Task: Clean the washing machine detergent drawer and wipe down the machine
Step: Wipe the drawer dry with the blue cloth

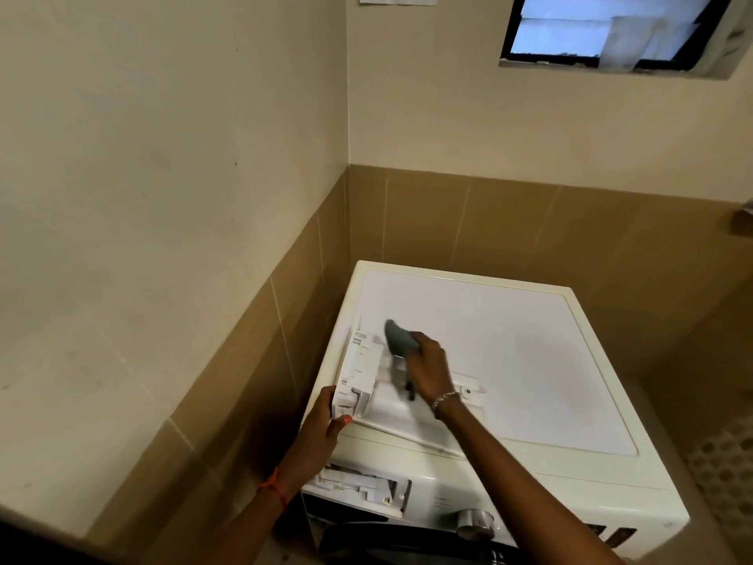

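Drawer [360, 371] lies lengthwise near-to-far on the washing machine [529, 360]; my left hand [322, 426] grips its near end, my right hand [428, 367] clutches a cloth [399, 340] over it.

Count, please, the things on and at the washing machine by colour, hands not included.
White: 3, the machine, the drawer on its top, the empty drawer slot
Grey-blue: 1, the cloth in the right hand
Silver: 1, the knob
Total: 5
The left hand steadies the drawer.
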A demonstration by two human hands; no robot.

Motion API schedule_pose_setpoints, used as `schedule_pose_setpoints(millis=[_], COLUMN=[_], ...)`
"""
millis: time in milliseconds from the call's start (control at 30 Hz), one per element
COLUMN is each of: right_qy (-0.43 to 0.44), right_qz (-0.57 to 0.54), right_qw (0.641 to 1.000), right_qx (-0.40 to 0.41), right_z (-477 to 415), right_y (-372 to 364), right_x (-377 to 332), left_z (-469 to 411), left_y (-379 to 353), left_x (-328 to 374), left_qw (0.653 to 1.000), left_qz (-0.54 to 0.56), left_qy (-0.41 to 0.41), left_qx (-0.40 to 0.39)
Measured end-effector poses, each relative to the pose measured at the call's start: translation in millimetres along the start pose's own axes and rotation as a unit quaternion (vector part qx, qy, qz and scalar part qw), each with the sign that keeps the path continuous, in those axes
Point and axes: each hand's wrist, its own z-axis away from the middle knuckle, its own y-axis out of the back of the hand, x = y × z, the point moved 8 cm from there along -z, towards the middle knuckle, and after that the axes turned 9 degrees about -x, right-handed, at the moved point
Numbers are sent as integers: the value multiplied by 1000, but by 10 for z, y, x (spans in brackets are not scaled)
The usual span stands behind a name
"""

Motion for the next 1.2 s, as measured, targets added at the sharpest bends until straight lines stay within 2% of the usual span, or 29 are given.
schedule_pose_setpoints(millis=[67, 133, 167, 200, 267, 367, 400, 500, 567, 633, 733, 867, 967, 1033, 1133, 1200], right_qy=[47, 56, 77, 123, 168, 227, 246, 247, 280, 279, 234, 214, 182, 108, -5, -9], right_qz=[63, 192, 259, 305, 356, 407, 420, 505, 535, 557, 520, 427, 327, 238, 157, 168], right_qw=[993, 966, 952, 939, 917, 879, 869, 821, 790, 777, 816, 877, 927, 959, 970, 963], right_qx=[-89, -164, -146, -95, -71, -101, -88, -103, -106, -93, -99, -47, 35, 108, 184, 209], right_z=[5, 79, 144, 220, 422, 626, 664, 709, 801, 860, 938, 1031, 999, 957, 922, 906], right_y=[-422, -871, -993, -1028, -1049, -933, -826, -561, -379, -171, 132, 481, 675, 848, 1061, 1092], right_x=[-185, -78, -6, -5, 13, 128, 164, 484, 636, 826, 1054, 1202, 1173, 1126, 1017, 863], left_z=[-1, 7, 8, 7, 2, -19, -25, -43, -47, -43, -24, 1, -2, -3, -22, -36], left_y=[12, 27, 33, 36, 32, 32, 35, 38, 32, 31, 24, 12, 19, 37, 87, 111], left_x=[-8, -8, -2, 7, 24, -19, -36, -67, -52, -50, -42, -2, -27, -38, -11, 39], left_qw=[1000, 1000, 1000, 1000, 999, 1000, 1000, 1000, 1000, 1000, 1000, 1000, 1000, 1000, 1000, 1000], left_qz=[-6, -12, -14, -17, -23, -1, 6, 13, 6, -2, -13, -1, -2, 1, 12, 11], left_qy=[0, -1, -2, -7, -22, -25, -24, -18, -15, -14, -19, -16, -13, -11, -15, -18], left_qx=[5, 13, 16, 19, 14, 2, 2, -6, -9, -11, -13, -9, -4, 0, 12, 14])
